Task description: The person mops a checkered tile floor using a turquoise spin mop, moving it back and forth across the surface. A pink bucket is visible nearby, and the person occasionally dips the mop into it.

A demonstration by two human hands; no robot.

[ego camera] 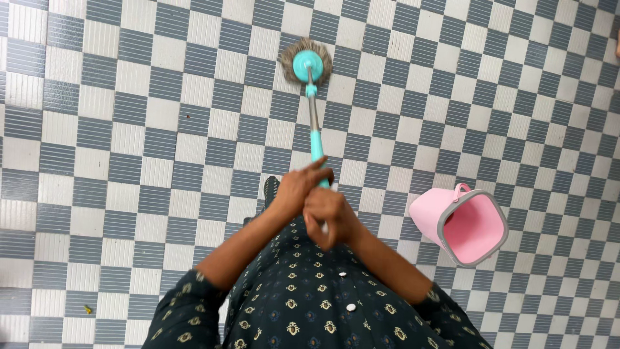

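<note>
Both hands, left (294, 190) above right (329, 216), have fingers wrapped tight around the mop (306, 68) handle, its head on the floor (129, 161), a bucket (462, 223) nearby.

The person wears a dark green dress (310, 304) printed all over with small cream and gold flower shapes. Two round white buttons (351, 307) sit one above the other down its front. The sleeves (184, 317) are of the same printed cloth and end near the elbows, leaving both forearms bare. No rings, bangles or watch show on the wrists or fingers.
</note>
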